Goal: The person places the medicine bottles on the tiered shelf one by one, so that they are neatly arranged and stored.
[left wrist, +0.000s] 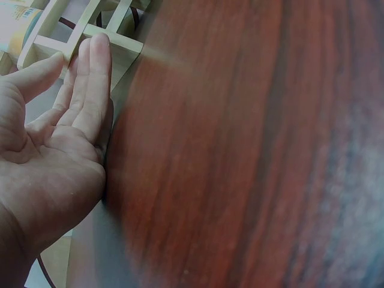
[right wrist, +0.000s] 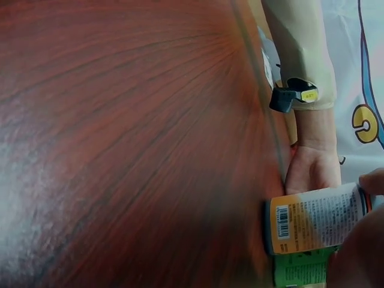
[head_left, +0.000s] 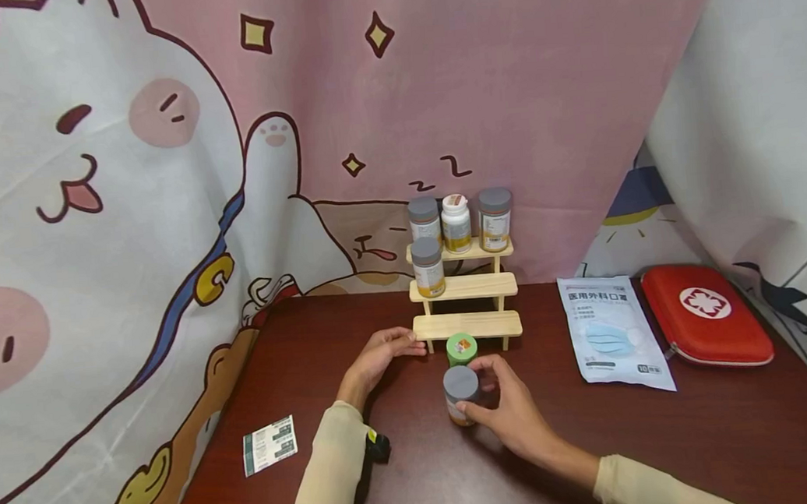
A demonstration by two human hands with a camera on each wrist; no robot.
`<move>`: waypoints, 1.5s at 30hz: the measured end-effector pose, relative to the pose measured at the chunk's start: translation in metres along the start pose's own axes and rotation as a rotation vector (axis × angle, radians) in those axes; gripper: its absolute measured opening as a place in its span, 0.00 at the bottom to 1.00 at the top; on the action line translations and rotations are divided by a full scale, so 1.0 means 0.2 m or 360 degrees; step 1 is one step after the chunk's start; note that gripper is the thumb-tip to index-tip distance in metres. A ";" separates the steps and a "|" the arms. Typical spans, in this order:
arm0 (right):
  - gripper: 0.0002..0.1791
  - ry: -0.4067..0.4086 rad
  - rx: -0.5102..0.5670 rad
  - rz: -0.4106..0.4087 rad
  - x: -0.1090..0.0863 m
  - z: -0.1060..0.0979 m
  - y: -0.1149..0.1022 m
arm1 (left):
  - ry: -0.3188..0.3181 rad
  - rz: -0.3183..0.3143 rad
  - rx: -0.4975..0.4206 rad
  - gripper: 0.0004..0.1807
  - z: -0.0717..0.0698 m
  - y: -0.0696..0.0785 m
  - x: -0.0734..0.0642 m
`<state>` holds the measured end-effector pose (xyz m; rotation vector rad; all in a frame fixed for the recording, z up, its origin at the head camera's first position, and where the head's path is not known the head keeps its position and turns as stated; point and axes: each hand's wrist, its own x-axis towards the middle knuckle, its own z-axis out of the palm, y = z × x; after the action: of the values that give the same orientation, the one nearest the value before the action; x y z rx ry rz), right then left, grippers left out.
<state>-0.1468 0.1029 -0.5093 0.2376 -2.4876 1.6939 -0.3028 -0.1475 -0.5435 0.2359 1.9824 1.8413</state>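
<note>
My right hand [head_left: 516, 412] grips a grey-lidded pill bottle [head_left: 460, 384] between thumb and fingers, in front of a green-lidded bottle [head_left: 462, 346]. In the right wrist view the held bottle [right wrist: 318, 219] shows a white and orange label with a barcode. My left hand [head_left: 380, 357] touches the left end of the lowest step of a wooden display rack [head_left: 468, 325], its fingers [left wrist: 96, 90] nearly straight in the left wrist view. One grey-lidded bottle [head_left: 428, 267] stands at the left of the middle step. On the top step are two grey-lidded bottles and a white-capped bottle [head_left: 456, 225] between them.
On the right of the table [head_left: 532, 477] lie a mask packet [head_left: 615, 335] and a red zip case [head_left: 707, 315] with a white emblem. A small printed packet [head_left: 269, 446] lies at the left. A patterned cloth [head_left: 504, 81] hangs behind the rack.
</note>
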 end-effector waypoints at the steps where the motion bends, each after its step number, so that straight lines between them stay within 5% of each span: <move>1: 0.31 -0.0002 -0.0006 -0.0034 0.00 0.00 0.00 | 0.0002 -0.0006 -0.0009 0.16 0.00 0.00 0.00; 13: 0.30 -0.0076 0.0076 -0.0284 0.02 -0.08 -0.06 | 0.0011 0.0011 -0.0009 0.16 -0.02 0.00 -0.02; 25: 0.30 -0.0059 -0.0049 -0.0560 0.13 -0.19 -0.21 | 0.0002 0.0009 -0.0021 0.16 -0.01 -0.02 0.00; 45: 0.30 0.0119 0.0080 -0.0565 0.46 -0.26 -0.30 | -0.0019 0.0021 -0.0026 0.13 -0.01 0.00 0.00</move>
<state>-0.2249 0.1246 -0.4186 0.5715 -2.1907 1.5855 -0.3044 -0.1494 -0.5436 0.2550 1.9616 1.8589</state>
